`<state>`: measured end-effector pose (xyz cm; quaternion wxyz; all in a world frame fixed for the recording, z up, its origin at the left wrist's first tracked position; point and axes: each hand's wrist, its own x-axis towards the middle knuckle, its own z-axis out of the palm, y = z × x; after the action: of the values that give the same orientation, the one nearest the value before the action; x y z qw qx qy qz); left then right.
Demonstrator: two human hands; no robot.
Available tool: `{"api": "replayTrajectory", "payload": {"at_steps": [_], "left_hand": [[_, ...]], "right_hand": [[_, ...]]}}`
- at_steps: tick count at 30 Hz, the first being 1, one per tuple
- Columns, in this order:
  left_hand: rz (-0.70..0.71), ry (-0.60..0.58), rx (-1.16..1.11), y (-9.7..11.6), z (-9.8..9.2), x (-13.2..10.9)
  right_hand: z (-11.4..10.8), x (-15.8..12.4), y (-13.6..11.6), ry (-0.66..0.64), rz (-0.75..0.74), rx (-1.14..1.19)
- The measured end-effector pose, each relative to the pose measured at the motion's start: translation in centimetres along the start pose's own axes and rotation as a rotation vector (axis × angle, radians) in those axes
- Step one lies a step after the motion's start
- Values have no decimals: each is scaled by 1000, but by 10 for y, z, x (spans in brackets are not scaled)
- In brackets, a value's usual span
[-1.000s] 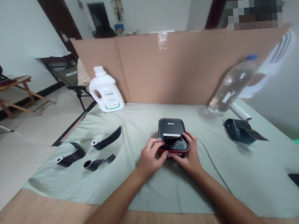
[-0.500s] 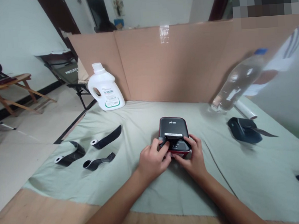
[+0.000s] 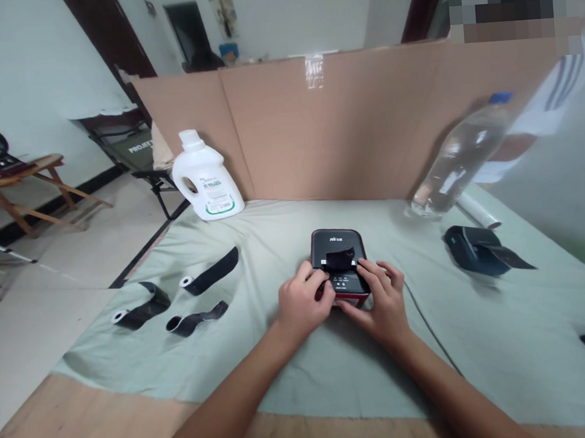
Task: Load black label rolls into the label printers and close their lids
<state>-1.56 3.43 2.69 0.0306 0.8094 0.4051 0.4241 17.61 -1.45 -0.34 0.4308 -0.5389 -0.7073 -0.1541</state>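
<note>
A small black printer with a red rim (image 3: 338, 248) sits on the pale green cloth (image 3: 293, 372) in the middle of the table. A short black strip sticks out of its slot. My left hand (image 3: 301, 305) grips the printer's near left corner, fingers curled. My right hand (image 3: 380, 294) pinches the black strip at the slot with thumb and forefinger, its other fingers resting on the printer's right side.
Three small rolls with trailing black strips (image 3: 178, 300) lie to the left. A white jug (image 3: 205, 178) stands by the cardboard wall (image 3: 346, 122). A clear bottle (image 3: 461, 157), a second dark printer (image 3: 477, 249) and a person's sleeve (image 3: 559, 97) are at the right.
The white-backed strip at the slot now shows black and stands up between my right fingers. My left hand has closed in on the printer's corner.
</note>
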Motion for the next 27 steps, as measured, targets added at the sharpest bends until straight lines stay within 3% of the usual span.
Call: {"api": "replayTrajectory", "payload": {"at_steps": [3,10,20,27], "left_hand": [[-22,9,10,2,6,3],[-17,3,-202,-11,7,0],[100,108,-290,-18,11,-24],[214,-16,-329,-24,10,-26]], "right_hand": [[0,0,-2,2,-1,-2],[-1,1,-8,-15,28,14],[-1,-1,-8,-44,51,77],[5,-4,-3,-44,84,171]]}}
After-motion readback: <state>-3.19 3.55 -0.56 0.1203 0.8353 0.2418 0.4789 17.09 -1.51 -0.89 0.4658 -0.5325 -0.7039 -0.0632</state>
